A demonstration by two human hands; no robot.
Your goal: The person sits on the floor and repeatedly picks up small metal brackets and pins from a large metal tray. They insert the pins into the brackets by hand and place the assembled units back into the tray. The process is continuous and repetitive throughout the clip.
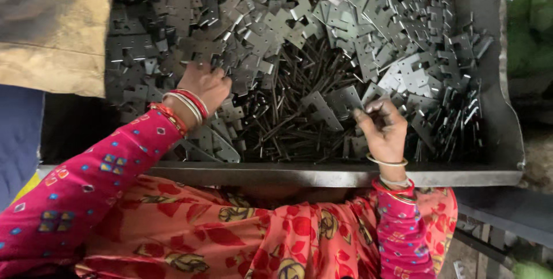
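A big metal tray (345, 174) is heaped with flat grey hinge plates (403, 42) and thin dark metal pins (299, 94). My left hand (204, 86), with red and white bangles at the wrist, reaches into the plates at the left, its fingers curled into the pile. My right hand (383, 126), wearing a pale bangle, hovers over the pins near the tray's front edge. Its fingertips are pinched together, seemingly on a thin pin. A single hinge plate (331, 106) lies on the pins just left of it.
A worn tan sack or cloth (52, 25) covers the tray's upper left corner. The tray's right wall (501, 83) slopes up, with green fabric (530, 19) beyond it. My red patterned clothing (259, 233) fills the foreground under the tray's front rim.
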